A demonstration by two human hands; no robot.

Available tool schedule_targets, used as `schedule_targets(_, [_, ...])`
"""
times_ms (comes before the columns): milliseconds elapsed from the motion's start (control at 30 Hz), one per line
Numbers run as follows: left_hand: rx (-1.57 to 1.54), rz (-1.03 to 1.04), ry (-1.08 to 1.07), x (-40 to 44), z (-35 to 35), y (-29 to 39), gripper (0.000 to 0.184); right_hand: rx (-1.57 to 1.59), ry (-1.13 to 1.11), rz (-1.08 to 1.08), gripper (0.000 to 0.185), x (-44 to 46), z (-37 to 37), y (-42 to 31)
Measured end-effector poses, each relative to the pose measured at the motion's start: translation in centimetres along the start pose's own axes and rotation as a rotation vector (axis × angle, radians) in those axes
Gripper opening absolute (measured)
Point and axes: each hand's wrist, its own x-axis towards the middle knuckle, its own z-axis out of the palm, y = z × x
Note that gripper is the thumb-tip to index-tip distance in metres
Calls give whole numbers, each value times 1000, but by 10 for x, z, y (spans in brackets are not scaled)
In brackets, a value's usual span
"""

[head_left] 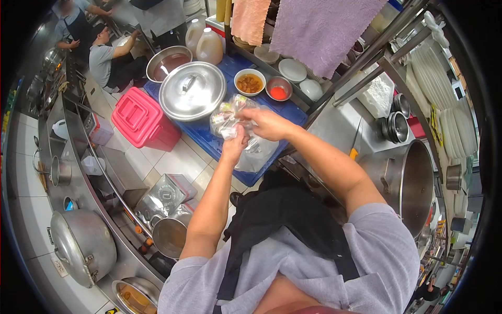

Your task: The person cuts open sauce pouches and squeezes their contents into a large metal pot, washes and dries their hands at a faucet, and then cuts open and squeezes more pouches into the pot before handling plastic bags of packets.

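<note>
Both of my hands are at a clear plastic bag (224,121) with small wrapped items inside, held over the blue tabletop (201,137). My left hand (236,144) is closed on the lower part of the bag. My right hand (264,123) has its fingers bent against the bag's upper right side. Beneath my hands lies another clear plastic bag (256,157). A large lidded metal pot (192,91) stands just left of the bag. Behind it are a white bowl of orange-brown food (249,82) and a metal bowl with something red (278,89).
A pink lidded bin (144,120) stands left of the blue table. Two plastic jugs (209,47) and a metal basin (168,63) are at the back. A knife (355,144) and a tall pot (400,183) are at right. People (112,57) are at upper left.
</note>
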Motion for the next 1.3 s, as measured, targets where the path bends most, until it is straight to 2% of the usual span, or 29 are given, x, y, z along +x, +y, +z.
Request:
schedule_targets(33, [-57,-2,-33,1,3,2,34,3,2,4,43,-5,5,5])
schedule_targets(100, [-110,58,-88,3,14,0,35,-22,59,237,34,-15,13,12])
schedule_targets(133, [-112,57,-87,5,19,-2,35,-22,57,238,34,-17,16,15])
schedule_targets(200, [-109,65,12,5,25,-4,37,131,303,314,25,-23,26,23])
schedule_targets(233, [-177,95,41,8,26,-5,29,54,349,316,19,-25,29,28])
schedule_targets(267, [-174,91,42,12,24,-4,29,59,350,319,19,-32,30,32])
schedule_targets(333, [47,-37,35,17,17,1,15,-229,246,135,20,-49,27,18])
schedule_targets(367, [176,-94,23,16,17,5,3,-201,144,137,20,-58,28,20])
schedule_targets(400, [179,-102,31,15,16,7,3,-189,140,138,20,-64,27,25])
schedule_targets(467, [577,-139,-169,13,14,11,3,-55,168,40,18,-72,21,46])
schedule_targets(500, [595,-139,-211,9,24,21,13,140,239,31,21,-67,20,69])
schedule_targets(533, [597,-149,-204,9,23,18,13,413,233,172,26,-57,15,81])
schedule_targets(600, [1201,351,-372,10,19,12,22,808,151,179,35,-28,15,90])
schedule_targets(633, [1314,310,-388,6,27,23,25,817,147,176,35,-18,20,99])
schedule_targets(667, [1319,306,-379,5,28,28,25,814,-48,220,37,-8,26,105])
schedule_targets(700, [1328,507,-297,6,28,34,23,802,-246,262,39,-1,30,107])
schedule_targets(733, [1327,709,-209,6,27,39,21,801,-258,255,39,2,34,109])
schedule_targets(800, [1327,718,-114,3,21,43,19,776,-385,349,43,4,43,108])
schedule_targets(833, [1255,723,12,2,16,40,19,986,-282,314,51,3,47,107])
schedule_targets(867, [1180,728,136,1,10,37,20,984,-297,310,51,2,51,106])
schedule_targets(933, [1164,752,195,-5,7,37,16,1061,-171,357,48,1,54,96])
schedule_targets(967, [1114,789,247,-6,6,36,16,1049,-119,375,35,1,64,101])
schedule_targets(1000, [1062,826,298,-8,5,36,17,1046,-129,374,35,2,68,99])
schedule_targets(1067, [1052,789,343,-11,-3,39,21,1058,98,344,19,1,78,92])
schedule_targets(1100, [1010,751,344,-12,-6,42,21,1054,151,374,7,1,74,81])
schedule_targets(1133, [967,713,342,-14,-8,45,22,1052,146,370,7,1,69,75])
schedule_targets(1233, [909,718,348,-16,-7,54,22,882,105,352,10,0,59,69])
schedule_targets(1300, [878,725,355,-18,-2,63,21,521,250,171,18,3,56,69])
